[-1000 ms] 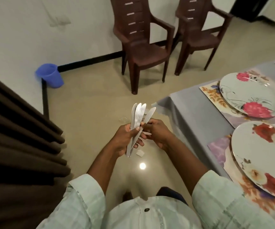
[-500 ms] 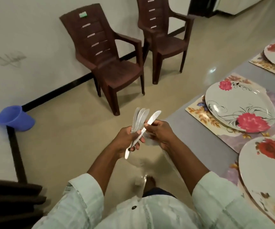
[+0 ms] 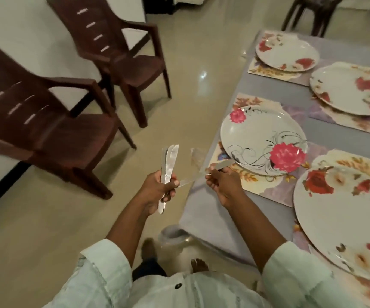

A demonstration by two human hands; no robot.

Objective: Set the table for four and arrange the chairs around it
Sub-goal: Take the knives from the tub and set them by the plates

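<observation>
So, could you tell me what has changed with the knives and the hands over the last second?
The right hand has drawn one knife out of the bundle and carried it right, toward the pink-flowered plate. The left hand still grips the remaining knives. No cutlery lies on the table yet.

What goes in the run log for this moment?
left hand: grips knife bundle | right hand: pinches single knife | plates: four on placemats
</observation>
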